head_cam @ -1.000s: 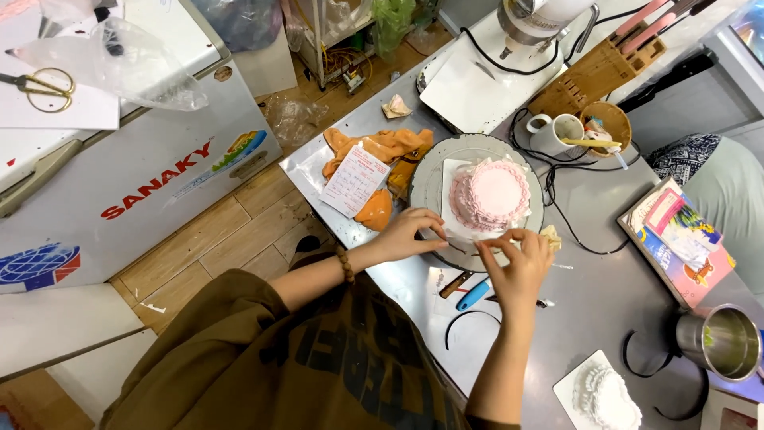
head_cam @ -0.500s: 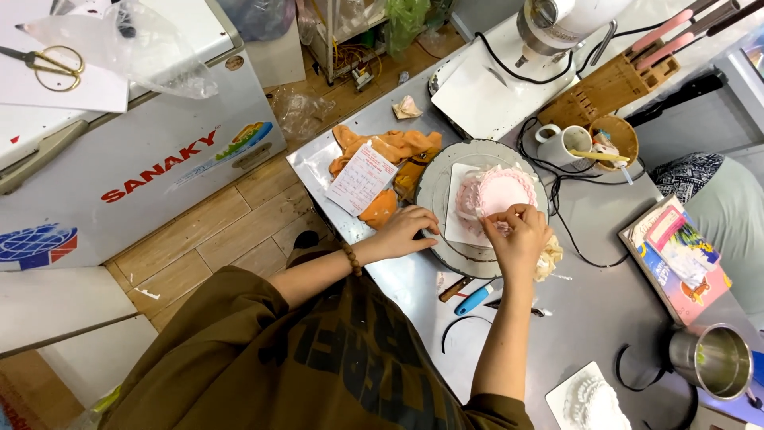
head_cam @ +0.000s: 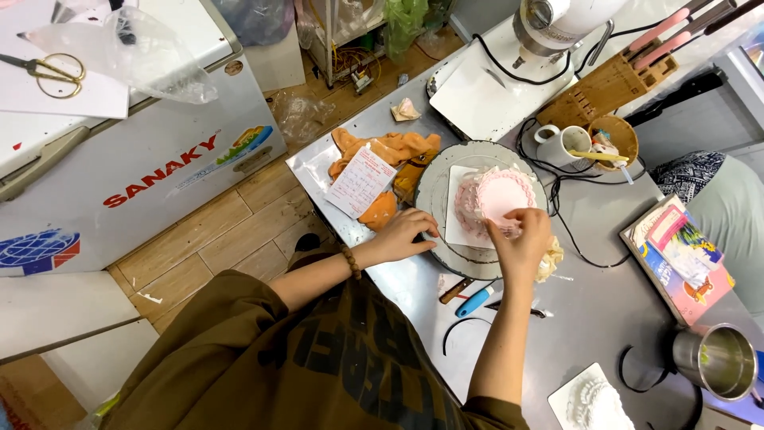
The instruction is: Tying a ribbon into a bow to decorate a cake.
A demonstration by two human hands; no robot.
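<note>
A small round pink cake (head_cam: 500, 197) with a frilled piped border stands on a white square board on a grey turntable (head_cam: 434, 187). My left hand (head_cam: 404, 232) lies on the turntable's near left rim, fingers curled over its edge. My right hand (head_cam: 521, 239) is at the cake's near side with its fingertips pinched together against the border. Whatever is between those fingers is too small to make out. A crumpled cream-coloured wad (head_cam: 551, 259) lies just right of that hand.
On the steel table (head_cam: 605, 318) are an orange cloth (head_cam: 390, 151) under a paper slip (head_cam: 360, 181), a blue-handled tool (head_cam: 474, 302), a white mug (head_cam: 567, 143), a knife block (head_cam: 605, 87), a stand mixer (head_cam: 549, 24), a steel cup (head_cam: 720, 360) and a colourful box (head_cam: 676, 255). A white chest freezer (head_cam: 143, 159) stands left. Another person (head_cam: 728, 207) sits at right.
My right hand has moved up from beside the turntable to the cake's near edge. My left hand has slid from the cake board down to the turntable's rim.
</note>
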